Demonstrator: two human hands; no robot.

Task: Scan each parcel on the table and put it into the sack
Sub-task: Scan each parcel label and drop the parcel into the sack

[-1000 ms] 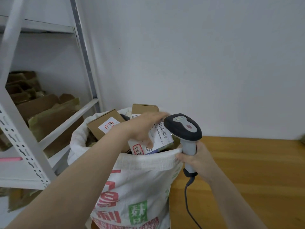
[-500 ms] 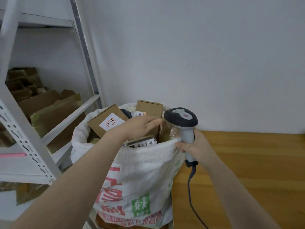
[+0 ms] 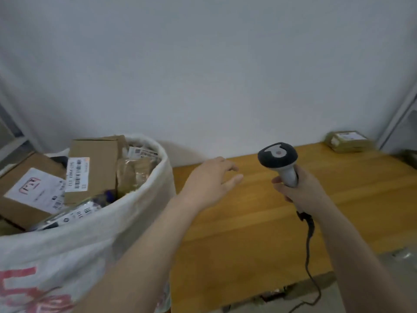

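I am holding my left hand (image 3: 209,177) released, fingers loosely spread and grasping nothing; it is hovering over the wooden table (image 3: 248,233) just right of the sack's rim. My right hand (image 3: 300,190) is gripping the handle of the scanner (image 3: 278,154), whose dark head is standing upright, with its black cable (image 3: 310,245) hanging down toward the table's near edge. The white sack (image 3: 90,240) is sitting at the left, packed to the top: a box with a barcode label (image 3: 94,168) is standing on end beside a box with a white label (image 3: 29,190), with wrapped packets lying around them. One wrapped parcel (image 3: 348,141) is lying at the table's far right against the wall, well apart from both hands and beyond the right one.
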